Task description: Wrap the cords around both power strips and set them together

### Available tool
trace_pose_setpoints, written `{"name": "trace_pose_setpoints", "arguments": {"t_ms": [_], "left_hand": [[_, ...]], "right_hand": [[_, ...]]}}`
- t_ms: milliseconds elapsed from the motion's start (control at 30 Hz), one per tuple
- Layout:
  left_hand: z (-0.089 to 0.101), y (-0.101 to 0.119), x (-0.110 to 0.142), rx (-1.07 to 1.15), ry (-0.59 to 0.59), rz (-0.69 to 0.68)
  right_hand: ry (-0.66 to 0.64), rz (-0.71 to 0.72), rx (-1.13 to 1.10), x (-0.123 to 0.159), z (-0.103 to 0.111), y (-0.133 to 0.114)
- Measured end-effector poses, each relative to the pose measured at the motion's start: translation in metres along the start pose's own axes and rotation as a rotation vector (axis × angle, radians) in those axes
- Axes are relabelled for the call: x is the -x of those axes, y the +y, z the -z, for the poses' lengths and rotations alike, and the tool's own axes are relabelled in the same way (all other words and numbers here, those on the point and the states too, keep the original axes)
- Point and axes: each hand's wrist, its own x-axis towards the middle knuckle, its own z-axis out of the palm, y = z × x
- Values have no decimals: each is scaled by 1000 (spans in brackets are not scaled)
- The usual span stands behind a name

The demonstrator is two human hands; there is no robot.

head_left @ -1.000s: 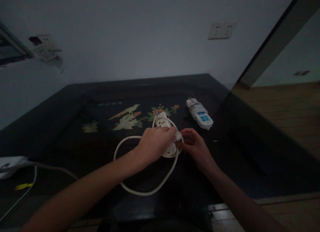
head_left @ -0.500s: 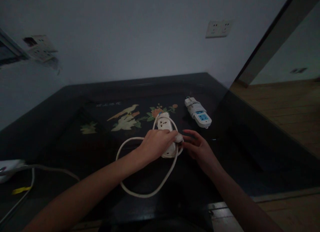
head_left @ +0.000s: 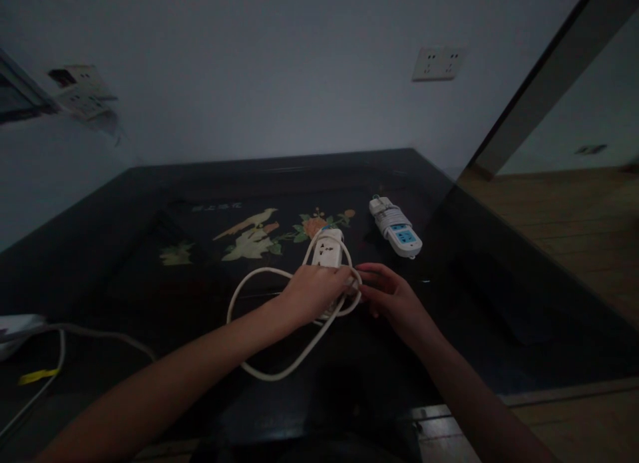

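Note:
A white power strip [head_left: 327,247] lies on the dark tabletop, its far sockets showing and its middle covered by my left hand [head_left: 319,289]. Closed over the strip, that hand grips the white plug [head_left: 352,287], which is mostly hidden by its fingers and the cord. My right hand [head_left: 389,295] comes in from the right, thumb and fingers pinched on a loop of the white cord [head_left: 360,291] beside the plug. Part of the cord passes around the strip's far end; a wide loop spreads to the left and toward me.
Beyond my right hand lies a second power strip [head_left: 396,226] with blue sockets and its cord wound round it. At the left edge are a white device [head_left: 17,330], a cable and a yellow tag [head_left: 38,376]. A wall [head_left: 269,77] with outlets stands behind the table.
My left hand has brought the plug slightly down and left, under the cord loop. The right hand has closed on that loop, and the wide loop has become smaller.

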Motion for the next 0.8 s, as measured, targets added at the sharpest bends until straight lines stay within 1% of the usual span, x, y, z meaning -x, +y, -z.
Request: {"name": "trace_pose_setpoints", "arguments": {"t_ms": [67, 133, 200, 267, 333, 433, 567, 633, 700, 767, 800], "left_hand": [[-2, -2, 0, 71, 18, 43], [-3, -3, 0, 139, 41, 42], [-3, -4, -1, 204, 38, 28], [-5, -5, -3, 274, 20, 24], [-6, -5, -4, 347, 10, 17], [-5, -7, -7, 438, 2, -23], [2, -17, -11, 488, -78, -115], [3, -23, -15, 431, -53, -131], [1, -27, -20, 350, 18, -148], [-1, -28, -24, 294, 62, -210], [-2, -28, -25, 277, 62, -247]], "right_hand": [[-51, 5, 76, 1, 2, -6], [-111, 21, 163, 1, 5, -11], [-176, 73, 274, 0, 9, -14], [-220, 156, 386, -2, 12, -14], [-196, 251, 511, -6, 13, -10], [-104, 354, 655, -11, 13, -1], [-100, 363, 588, -13, 9, 5], [-71, 371, 596, -12, 6, 4], [-44, 378, 621, -11, 3, 3], [-41, 381, 627, -10, 2, 3], [-51, 379, 625, -10, 1, 3]]}}
